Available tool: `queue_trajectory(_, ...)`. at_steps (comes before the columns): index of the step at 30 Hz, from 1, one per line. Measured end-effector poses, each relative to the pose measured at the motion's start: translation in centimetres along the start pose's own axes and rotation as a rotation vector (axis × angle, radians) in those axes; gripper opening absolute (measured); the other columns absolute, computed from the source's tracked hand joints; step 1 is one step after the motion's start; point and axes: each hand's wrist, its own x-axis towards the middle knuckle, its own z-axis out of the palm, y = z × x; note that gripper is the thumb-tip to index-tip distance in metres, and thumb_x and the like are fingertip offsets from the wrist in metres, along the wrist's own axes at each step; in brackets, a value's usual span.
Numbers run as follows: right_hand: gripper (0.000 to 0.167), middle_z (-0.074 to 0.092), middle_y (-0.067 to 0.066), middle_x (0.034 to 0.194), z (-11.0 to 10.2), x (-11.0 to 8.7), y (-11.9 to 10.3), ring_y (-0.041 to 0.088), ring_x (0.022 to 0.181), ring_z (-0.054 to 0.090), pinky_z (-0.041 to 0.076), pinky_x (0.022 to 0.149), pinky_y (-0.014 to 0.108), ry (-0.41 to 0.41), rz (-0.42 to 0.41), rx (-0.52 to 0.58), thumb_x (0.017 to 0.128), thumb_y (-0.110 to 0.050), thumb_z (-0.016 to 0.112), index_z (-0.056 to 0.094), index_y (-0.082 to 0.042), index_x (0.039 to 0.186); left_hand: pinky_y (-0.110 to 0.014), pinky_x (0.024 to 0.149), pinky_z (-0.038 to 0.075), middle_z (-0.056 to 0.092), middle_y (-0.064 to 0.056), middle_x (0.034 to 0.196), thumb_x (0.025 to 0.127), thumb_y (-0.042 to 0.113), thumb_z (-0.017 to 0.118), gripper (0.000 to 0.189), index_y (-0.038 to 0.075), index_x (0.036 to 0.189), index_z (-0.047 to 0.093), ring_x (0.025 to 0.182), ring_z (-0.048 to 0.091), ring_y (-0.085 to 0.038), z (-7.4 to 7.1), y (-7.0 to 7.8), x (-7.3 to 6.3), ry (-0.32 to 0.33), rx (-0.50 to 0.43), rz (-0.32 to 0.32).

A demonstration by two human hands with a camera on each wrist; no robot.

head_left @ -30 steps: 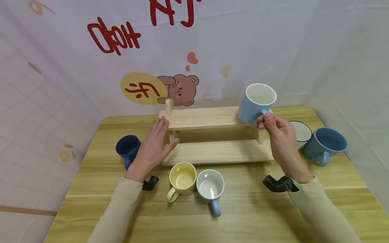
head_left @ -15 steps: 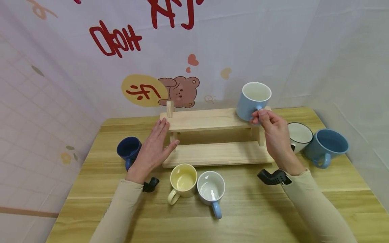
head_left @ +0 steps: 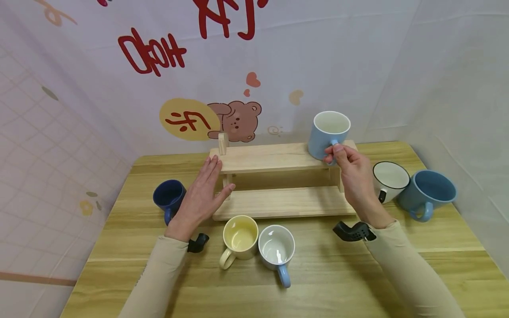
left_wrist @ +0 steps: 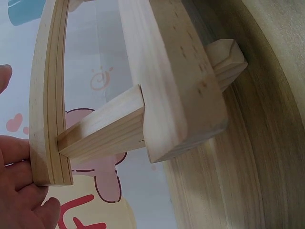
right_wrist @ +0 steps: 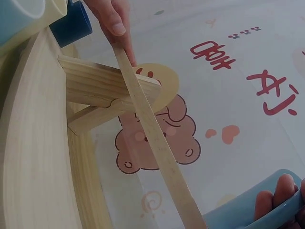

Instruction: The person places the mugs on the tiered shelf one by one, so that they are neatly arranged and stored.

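Note:
A light blue mug [head_left: 320,143] with a white inside stands upright at the right end of the upper board of a two-tier wooden shelf [head_left: 266,157]. My right hand [head_left: 358,181] pinches its handle between thumb and fingers. In the right wrist view, the fingertips [right_wrist: 284,187] overlap the blue mug [right_wrist: 243,205] at the lower right. My left hand [head_left: 199,198] rests with extended fingers on the left end of the upper board. The left wrist view has the fingers [left_wrist: 21,176] against the end of that board [left_wrist: 47,119].
In front of the shelf stand a yellow mug [head_left: 240,238] and a white mug with a blue handle [head_left: 276,247]. A dark blue mug [head_left: 169,196] is at left. A black-rimmed white mug [head_left: 391,179] and a larger blue mug [head_left: 431,190] stand at right. A printed cloth [head_left: 318,53] hangs behind.
My right hand has moved the light blue mug left and slightly down onto the upper board's right end. The left hand has kept its place on the shelf.

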Motion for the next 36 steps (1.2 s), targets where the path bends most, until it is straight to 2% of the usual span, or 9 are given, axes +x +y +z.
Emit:
queue_trajectory(4,0.039,0.07,-0.003,0.082,0.1,-0.1,0.0,0.018,0.108,0.056,0.042,0.098,0.024,0.007,0.017,-0.094,0.103,-0.037,0.064,0.073,0.001,0.106,-0.052,0.125,0.02,0.016,-0.013,0.172,0.104,0.052,0.058,0.085,-0.001,0.162,0.026,0.16,0.007,-0.027,0.0,0.0,-0.1,-0.003,-0.001,-0.004)
queue_trajectory(8,0.043,0.071,-0.005,0.086,-0.2,-0.2,-0.1,0.016,0.109,0.058,0.043,0.097,0.021,-0.03,0.035,-0.208,0.104,-0.042,0.061,0.074,-0.001,0.113,-0.052,0.126,0.019,0.015,-0.013,0.172,0.104,0.052,0.058,0.085,-0.001,0.163,0.025,0.16,0.006,-0.026,0.0,0.0,-0.1,-0.006,-0.004,-0.005)
queue_trajectory(15,0.043,0.072,-0.001,0.093,-1.0,-0.2,-0.2,0.019,0.108,0.06,0.048,0.099,0.02,-0.121,0.055,-0.071,0.103,-0.035,0.066,0.07,0.006,0.117,-0.052,0.126,0.019,0.015,-0.013,0.172,0.104,0.052,0.058,0.085,-0.001,0.163,0.025,0.16,0.006,-0.026,0.1,0.0,-0.2,-0.004,-0.001,-0.004)
queue_trajectory(20,0.044,0.076,0.001,0.102,-1.6,-0.7,-0.2,0.016,0.115,0.063,0.049,0.101,0.02,-0.152,0.035,-0.104,0.104,-0.032,0.065,0.068,0.007,0.122,-0.052,0.126,0.018,0.015,-0.013,0.172,0.104,0.052,0.058,0.086,-0.001,0.163,0.024,0.16,0.006,-0.027,0.1,-0.1,-0.2,-0.004,-0.011,-0.005)
queue_trajectory(24,0.045,0.077,0.007,0.116,-2.1,-1.4,-0.2,0.014,0.122,0.064,0.05,0.103,0.021,-0.167,-0.009,-0.196,0.105,-0.033,0.062,0.067,0.004,0.131,-0.052,0.126,0.019,0.015,-0.013,0.172,0.104,0.052,0.057,0.085,0.0,0.163,0.024,0.16,0.005,-0.026,0.2,-0.1,-0.2,0.0,-0.02,-0.003)
queue_trajectory(31,0.044,0.069,0.006,0.136,-2.8,-2.8,-0.6,0.005,0.123,0.061,0.047,0.1,0.014,-0.133,-0.084,-0.47,0.108,-0.035,0.057,0.062,-0.013,0.145,-0.053,0.125,0.019,0.014,-0.013,0.172,0.104,0.052,0.057,0.086,-0.001,0.163,0.024,0.16,0.004,-0.026,0.2,-0.1,-0.1,-0.002,-0.023,0.002)
queue_trajectory(36,0.041,0.065,0.012,0.141,-3.5,-3.8,-0.8,0.003,0.126,0.059,0.046,0.099,0.011,-0.147,-0.143,-0.529,0.109,-0.027,0.057,0.061,-0.01,0.146,-0.053,0.125,0.019,0.014,-0.013,0.172,0.103,0.051,0.058,0.087,-0.001,0.163,0.023,0.16,0.004,-0.026,0.2,-0.2,0.0,0.0,-0.016,0.002)
